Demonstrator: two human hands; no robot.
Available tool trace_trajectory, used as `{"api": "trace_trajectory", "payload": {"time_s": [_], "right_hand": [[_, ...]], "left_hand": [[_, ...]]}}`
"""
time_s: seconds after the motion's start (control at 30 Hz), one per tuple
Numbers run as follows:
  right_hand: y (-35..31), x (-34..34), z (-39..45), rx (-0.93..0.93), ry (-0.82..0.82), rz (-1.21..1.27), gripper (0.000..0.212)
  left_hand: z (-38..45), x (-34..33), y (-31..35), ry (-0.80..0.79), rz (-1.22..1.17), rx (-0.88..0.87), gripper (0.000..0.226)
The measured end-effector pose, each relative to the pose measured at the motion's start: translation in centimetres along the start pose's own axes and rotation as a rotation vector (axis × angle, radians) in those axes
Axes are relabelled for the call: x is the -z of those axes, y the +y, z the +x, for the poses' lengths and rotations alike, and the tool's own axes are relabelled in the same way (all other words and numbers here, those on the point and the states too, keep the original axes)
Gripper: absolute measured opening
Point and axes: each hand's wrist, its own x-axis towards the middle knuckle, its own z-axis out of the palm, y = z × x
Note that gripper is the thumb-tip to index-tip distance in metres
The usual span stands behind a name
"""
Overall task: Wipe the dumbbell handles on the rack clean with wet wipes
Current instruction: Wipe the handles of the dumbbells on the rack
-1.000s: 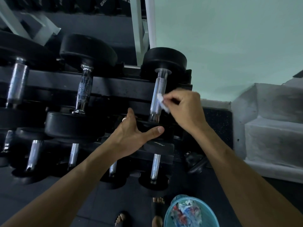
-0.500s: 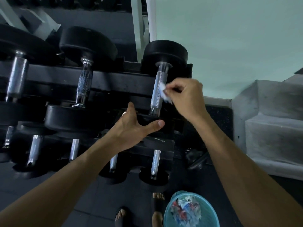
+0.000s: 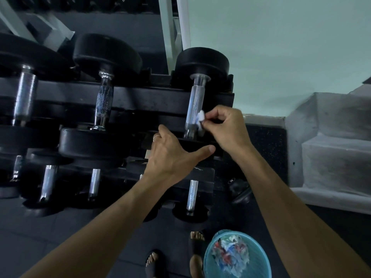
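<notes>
While pinching a small folded wet wipe [image 3: 200, 117] between thumb and fingertips of the right hand [image 3: 226, 127], rubbing it against the lower stretch of the knurled dumbbell handle [image 3: 194, 105] at the right end of the rack [image 3: 140, 101]. Steadying with the left hand [image 3: 170, 157], fingers spread and relaxed, thumb stretched out along the near weight head just below the wipe, gripping nothing. Working mid-step: wiping one handle, with the bare steel above the right hand possibly not yet covered, though hard to judge in this dim view. Leaving the other handles to the left of both hands, one of them [image 3: 103, 103] looking blotchy. Calling next, probably, for dragging the wipe up toward the far weight head and around the bar, pressing firmly so the knurling gets cleaned. Keeping a blue bin [image 3: 259, 257] of used wipes below the right forearm, near the sandalled feet.
</notes>
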Motion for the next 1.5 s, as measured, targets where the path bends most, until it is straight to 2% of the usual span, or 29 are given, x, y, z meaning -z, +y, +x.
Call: {"api": "trace_trajectory", "payload": {"time_s": [0.07,0.13,0.27,0.33,0.4,0.5,0.57,0.63,0.73,0.8,0.9,0.93,0.97,1.07,1.13,1.2,1.3,1.33,1.5], "right_hand": [[0.5,0.1,-1.3,-0.024,-0.110,-0.054,0.020],[0.2,-0.1,-1.3,-0.024,-0.103,-0.071,0.019],[-1.3,-1.5,2.7,0.004,0.172,0.103,0.010],[-1.5,-2.1,3.9,0.015,0.258,0.099,0.007],[-1.2,-2.3,3.0,0.017,0.221,0.087,0.006],[-0.8,-1.8,0.2,0.002,0.069,-0.044,0.011],[-1.5,-1.5,0.4,0.031,0.043,-0.045,0.017],[-2.7,-1.6,2.7,0.095,0.174,-0.035,0.024],[-3.5,-2.4,5.5,0.113,0.390,-0.011,0.005],[-2.4,-2.8,4.6,0.070,0.328,-0.020,0.006],[-0.6,-2.1,0.3,-0.046,0.012,-0.128,0.013],[-0.4,-1.8,-0.4,-0.049,-0.045,-0.132,0.016],[-0.5,-1.6,-0.2,-0.048,-0.037,-0.089,0.018],[-1.9,-1.8,3.1,-0.081,0.137,0.158,0.019],[-2.4,-2.1,4.4,-0.086,0.184,0.174,0.018],[-2.0,-1.9,3.7,-0.136,0.097,0.143,0.019],[-1.1,-0.8,0.9,-0.193,-0.197,-0.126,0.018],[-1.1,-0.6,0.5,-0.184,-0.235,-0.169,0.018],[-1.7,-1.5,2.5,-0.178,0.035,0.100,0.025]], "left_hand": [[0.3,0.1,-0.3,-0.014,-0.017,-0.006,0.122],[0.6,0.7,-0.8,-0.061,-0.041,-0.018,0.122],[0.9,2.0,-2.0,-0.129,-0.094,-0.031,0.120],[1.1,2.2,-2.4,-0.148,-0.117,-0.036,0.119],[1.2,2.3,-2.5,-0.166,-0.128,-0.040,0.119],[1.3,2.3,-2.6,-0.178,-0.131,-0.038,0.120],[1.4,2.4,-2.7,-0.190,-0.138,-0.034,0.121],[1.4,2.5,-2.9,-0.204,-0.141,-0.034,0.121],[1.4,2.5,-3.0,-0.207,-0.140,-0.038,0.121],[1.4,2.5,-2.9,-0.209,-0.136,-0.040,0.121],[1.4,2.5,-2.9,-0.205,-0.151,-0.037,0.124],[1.4,2.5,-2.9,-0.201,-0.161,-0.038,0.126],[1.3,2.4,-2.9,-0.196,-0.168,-0.040,0.127],[1.2,2.2,-2.8,-0.201,-0.171,-0.043,0.128],[1.3,2.2,-2.8,-0.194,-0.169,-0.043,0.131],[1.3,2.2,-2.9,-0.188,-0.159,-0.045,0.127],[1.3,2.2,-2.9,-0.183,-0.182,-0.057,0.120],[1.4,2.1,-2.9,-0.181,-0.193,-0.060,0.119],[1.4,1.8,-2.9,-0.185,-0.205,-0.053,0.123]]}}
